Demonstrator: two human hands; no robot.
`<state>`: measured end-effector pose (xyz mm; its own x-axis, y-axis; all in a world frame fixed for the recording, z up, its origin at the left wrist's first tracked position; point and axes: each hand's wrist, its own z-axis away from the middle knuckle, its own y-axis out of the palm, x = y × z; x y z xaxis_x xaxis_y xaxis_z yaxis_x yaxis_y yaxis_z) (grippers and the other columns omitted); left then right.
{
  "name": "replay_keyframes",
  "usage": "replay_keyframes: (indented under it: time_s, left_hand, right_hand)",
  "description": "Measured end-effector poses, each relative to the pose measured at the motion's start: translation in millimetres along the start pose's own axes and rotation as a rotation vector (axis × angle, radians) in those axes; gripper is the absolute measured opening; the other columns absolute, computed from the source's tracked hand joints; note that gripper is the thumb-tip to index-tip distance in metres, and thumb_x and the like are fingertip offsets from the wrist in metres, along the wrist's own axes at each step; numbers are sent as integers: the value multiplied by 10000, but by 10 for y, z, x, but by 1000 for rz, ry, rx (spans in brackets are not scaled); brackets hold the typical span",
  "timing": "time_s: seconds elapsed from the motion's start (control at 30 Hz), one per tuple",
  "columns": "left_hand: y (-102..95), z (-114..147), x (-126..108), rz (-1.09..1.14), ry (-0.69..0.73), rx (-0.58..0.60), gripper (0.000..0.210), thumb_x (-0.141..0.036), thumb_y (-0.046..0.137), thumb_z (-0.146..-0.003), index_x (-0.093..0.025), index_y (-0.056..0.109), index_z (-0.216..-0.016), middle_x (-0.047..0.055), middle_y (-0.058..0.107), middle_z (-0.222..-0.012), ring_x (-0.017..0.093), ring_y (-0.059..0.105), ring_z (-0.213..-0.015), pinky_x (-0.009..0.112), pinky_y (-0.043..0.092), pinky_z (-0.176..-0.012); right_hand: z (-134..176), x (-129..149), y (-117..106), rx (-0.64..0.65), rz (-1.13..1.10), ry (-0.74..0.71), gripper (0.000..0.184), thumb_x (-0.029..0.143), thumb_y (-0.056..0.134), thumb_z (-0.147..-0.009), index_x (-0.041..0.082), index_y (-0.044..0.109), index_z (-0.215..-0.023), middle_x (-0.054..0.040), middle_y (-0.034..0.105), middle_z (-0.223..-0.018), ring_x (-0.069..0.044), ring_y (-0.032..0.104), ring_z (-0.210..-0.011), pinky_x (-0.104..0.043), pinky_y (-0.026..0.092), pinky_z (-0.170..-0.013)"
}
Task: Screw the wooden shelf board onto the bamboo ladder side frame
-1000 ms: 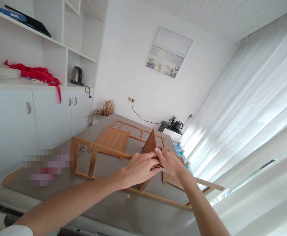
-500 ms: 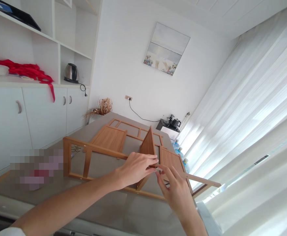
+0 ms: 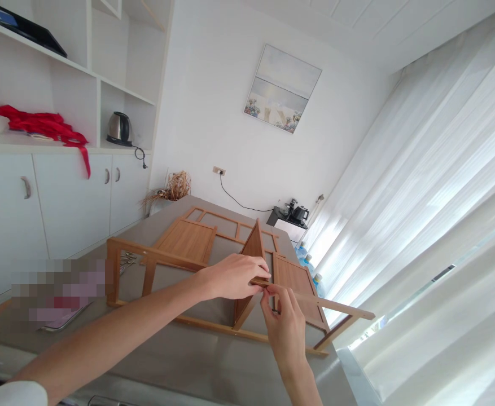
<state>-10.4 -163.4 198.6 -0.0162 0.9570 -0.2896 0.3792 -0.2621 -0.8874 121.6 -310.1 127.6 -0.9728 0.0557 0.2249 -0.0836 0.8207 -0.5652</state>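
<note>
A wooden frame (image 3: 166, 258) of rails and slats stands on edge across the table. An upright wooden panel (image 3: 254, 242) meets it near the middle. My left hand (image 3: 236, 277) is closed around the top rail where that panel joins, thumb below and fingers over. From the right, my right hand (image 3: 286, 318) pinches with thumb and forefinger at the rail's underside, close to my left fingertips. Whatever sits in that pinch is hidden by the fingers. Behind lie a flat slatted panel (image 3: 188, 241) and another wooden panel (image 3: 300, 277).
The grey table (image 3: 179, 361) carries small metal hardware (image 3: 127, 260) and a blurred pinkish item (image 3: 67, 296) at left. Blue-capped bottles (image 3: 307, 260) stand past the right edge. White curtains (image 3: 433, 186) hang at right. A dried plant (image 3: 177, 185) stands behind.
My right hand has drawn in slightly left and its fingertips have closed at the rail, covering a small metallic spot seen earlier. My left hand keeps its hold. The view has shifted slightly.
</note>
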Motion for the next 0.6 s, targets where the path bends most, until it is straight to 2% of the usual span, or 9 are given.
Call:
replay_keyframes:
  time_s: [0.07, 0.2, 0.4, 0.53, 0.6]
  left_hand:
    - [-8, -6, 53, 42, 29, 14, 270, -334, 555, -956, -264, 691, -1180, 15, 607, -1387, 200, 627, -1185, 305, 467, -994]
    - [16, -8, 99, 105, 55, 61, 338, -287, 532, -960, -215, 611, -1280, 66, 437, -1559, 234, 436, -1419, 367, 373, -1149]
    - [-2, -11, 55, 111, 57, 83, 407, -258, 498, -971, -236, 559, -1374, 67, 518, -1498, 246, 505, -1359, 387, 399, -1127]
    - [-28, -41, 48, 102, 23, 130, 376, -310, 471, -973, -242, 606, -1317, 53, 494, -1504, 228, 582, -1262, 330, 444, -1066]
    - [-55, -92, 48, 125, -6, 160, 375, -292, 402, -986, -232, 604, -1296, 56, 498, -1483, 207, 602, -1220, 316, 445, -1055]
  right_hand:
    - [-6, -20, 19, 5, -17, 13, 117, 294, 517, -979, 225, 593, -921, -2, 646, -818, -137, 614, -633, -234, 432, -560]
    - [-24, -70, 26, 31, -27, 0, 118, 304, 508, -974, 222, 573, -918, 0, 634, -806, -133, 598, -599, -235, 417, -542]
    - [-46, -96, 11, 65, -4, -22, 127, 329, 509, -976, 224, 564, -932, 2, 635, -805, -131, 598, -577, -234, 409, -521]
    - [-51, -84, -5, 64, 43, -86, 146, 303, 473, -994, 216, 588, -978, -6, 652, -809, -124, 588, -554, -227, 391, -490]
    - [-50, -80, -12, 70, 70, -119, 168, 284, 450, -1005, 211, 600, -981, -20, 664, -822, -125, 590, -559, -222, 370, -475]
